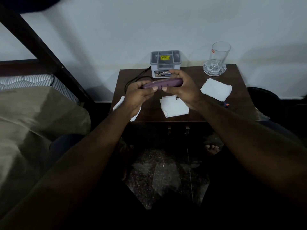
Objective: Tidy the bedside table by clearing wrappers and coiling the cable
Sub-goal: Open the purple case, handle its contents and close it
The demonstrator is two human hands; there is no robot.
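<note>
Above the dark wooden bedside table [235, 103] I hold a long purple wrapper [163, 83] level between both hands. My left hand [138, 95] grips its left end and my right hand [181, 87] grips its right end, thumbs on the near edge. A black cable [140, 75] loops on the table's back left and runs toward the grey box. White tissues lie on the table: one in the middle [174, 107], one at the right [216, 89], and one at the left edge [118, 103], partly under my left wrist.
A grey compartment box [165, 63] stands at the table's back edge against the white wall. A clear glass [218, 55] stands on a glass coaster at the back right. A bed with a beige cover [33, 122] lies to the left. A small orange-tipped object [226, 105] lies at the table's right edge.
</note>
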